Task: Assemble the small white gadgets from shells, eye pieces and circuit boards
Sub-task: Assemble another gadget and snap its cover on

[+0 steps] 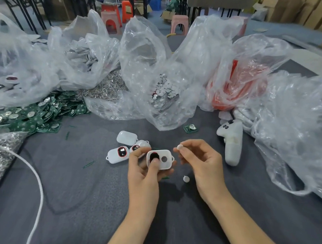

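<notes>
The left hand (145, 171) grips the open shell (160, 159), thumb pressed on the dark eye piece (154, 157) seated in its left opening; the round hole beside it is empty. The right hand (204, 163) pinches a small white button (180, 147) between thumb and forefinger, just right of the shell. This looks like the fitting step, and the next move calls for lining that button up squarely over the empty hole. The count: one shell in hand, three more units (118, 154) on the grey table (89, 203) just left and beyond, two buttons (the second button (186, 179) lies below the right hand), one stray circuit board (190, 128) farther off, and an uncountable green heap (35, 113) far left.
</notes>
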Action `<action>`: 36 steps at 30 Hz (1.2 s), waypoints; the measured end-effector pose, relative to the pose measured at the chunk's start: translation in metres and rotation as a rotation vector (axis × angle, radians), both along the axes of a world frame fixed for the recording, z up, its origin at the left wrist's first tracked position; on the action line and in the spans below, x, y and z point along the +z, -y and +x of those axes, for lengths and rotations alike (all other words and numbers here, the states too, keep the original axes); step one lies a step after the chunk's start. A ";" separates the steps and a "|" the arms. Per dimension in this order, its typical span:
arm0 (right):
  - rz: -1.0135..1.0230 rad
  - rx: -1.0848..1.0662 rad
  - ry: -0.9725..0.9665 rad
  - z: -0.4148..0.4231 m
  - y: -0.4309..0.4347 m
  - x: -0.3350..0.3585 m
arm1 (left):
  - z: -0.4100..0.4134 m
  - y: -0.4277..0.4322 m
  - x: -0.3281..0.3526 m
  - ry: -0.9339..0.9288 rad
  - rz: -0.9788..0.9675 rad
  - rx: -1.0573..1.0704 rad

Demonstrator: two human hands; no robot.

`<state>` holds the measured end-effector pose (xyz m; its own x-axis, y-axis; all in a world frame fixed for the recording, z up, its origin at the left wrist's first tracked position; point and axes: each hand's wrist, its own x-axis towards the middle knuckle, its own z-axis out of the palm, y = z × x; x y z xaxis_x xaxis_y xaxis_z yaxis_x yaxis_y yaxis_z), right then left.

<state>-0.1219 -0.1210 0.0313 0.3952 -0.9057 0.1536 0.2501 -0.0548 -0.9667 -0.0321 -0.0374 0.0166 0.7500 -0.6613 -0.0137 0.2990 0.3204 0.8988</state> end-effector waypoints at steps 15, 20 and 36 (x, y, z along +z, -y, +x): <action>-0.004 0.082 -0.106 0.002 -0.001 0.003 | -0.001 0.004 -0.003 0.012 0.024 -0.013; -0.012 0.069 -0.119 0.001 0.001 0.003 | -0.001 0.004 -0.003 -0.001 0.033 -0.010; -0.128 0.165 -0.324 0.002 -0.001 -0.002 | 0.000 0.004 -0.007 0.246 0.163 0.017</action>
<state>-0.1203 -0.1197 0.0297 0.5810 -0.8071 0.1048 -0.0518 -0.1651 -0.9849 -0.0320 -0.0413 0.0097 0.7550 -0.6525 0.0648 0.0620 0.1693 0.9836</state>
